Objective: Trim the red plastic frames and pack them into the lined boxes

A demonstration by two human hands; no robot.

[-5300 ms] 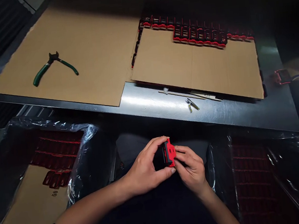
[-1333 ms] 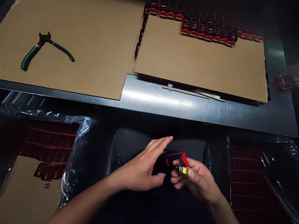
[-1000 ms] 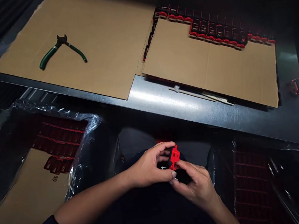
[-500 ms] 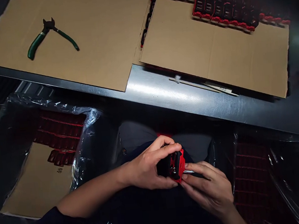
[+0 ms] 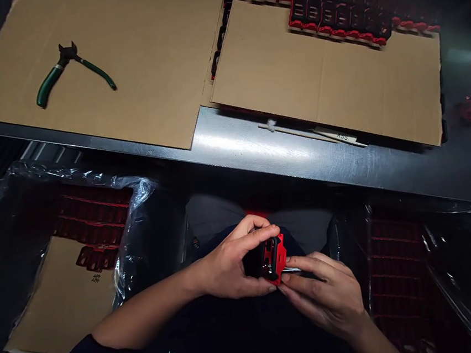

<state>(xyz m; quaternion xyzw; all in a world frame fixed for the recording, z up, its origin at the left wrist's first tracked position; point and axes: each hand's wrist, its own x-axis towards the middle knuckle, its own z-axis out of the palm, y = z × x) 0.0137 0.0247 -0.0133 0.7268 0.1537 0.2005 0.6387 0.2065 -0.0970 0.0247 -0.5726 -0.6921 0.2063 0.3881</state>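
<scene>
My left hand grips a red-and-black plastic housing over my lap, thumb along its near end and fingers across its far end. The housing's black, hollow side faces up and its red rim points right. My right hand is closed beside that red rim, fingertips touching or almost touching it. Between its fingers shows a thin shiny metal tool, reaching to the red side. Its tip and most of its length are hidden, so its exact kind is unclear.
Green-handled cutting pliers lie spread on a cardboard sheet. More red-and-black housings stand in rows by another cardboard sheet. A thin stick rests along the metal table edge. Plastic-lined bins with red parts flank me, left and right.
The view has shifted slightly, so the table's contents sit a little further left. Both hands keep their hold on the housing and the metal tool, with hardly any visible movement between them.
</scene>
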